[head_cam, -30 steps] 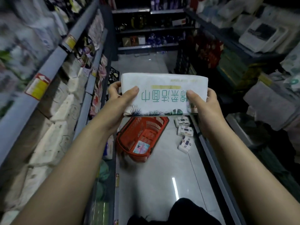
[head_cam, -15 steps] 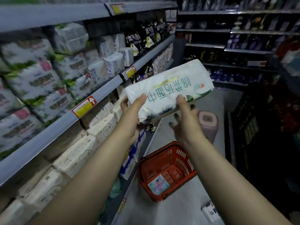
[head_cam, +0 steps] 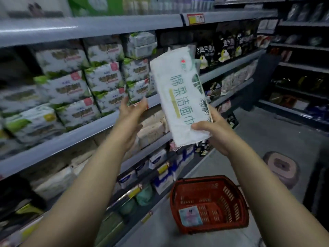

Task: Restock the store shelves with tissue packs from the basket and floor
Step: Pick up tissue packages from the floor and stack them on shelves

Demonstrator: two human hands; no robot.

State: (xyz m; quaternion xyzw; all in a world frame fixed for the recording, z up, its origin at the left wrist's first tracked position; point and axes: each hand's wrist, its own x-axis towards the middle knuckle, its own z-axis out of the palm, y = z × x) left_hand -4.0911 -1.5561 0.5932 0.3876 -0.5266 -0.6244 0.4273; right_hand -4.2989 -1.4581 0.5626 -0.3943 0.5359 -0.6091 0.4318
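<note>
Head view, frame centre: tissue pack [head_cam: 179, 97] upright, bottom end gripped in right hand [head_cam: 216, 130]; left hand [head_cam: 130, 115] spread, empty, just left of pack.

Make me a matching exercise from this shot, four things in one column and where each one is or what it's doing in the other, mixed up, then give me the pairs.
Things:
1. tissue pack
2. red basket
3. left hand
4. right hand

Places or states:
A. on the floor, bottom right of the aisle
B. open, fingers spread, near the shelf edge
C. held on end, tilted, printed side to the camera
D. gripping the pack's lower end

Pairs: 1-C, 2-A, 3-B, 4-D
</note>
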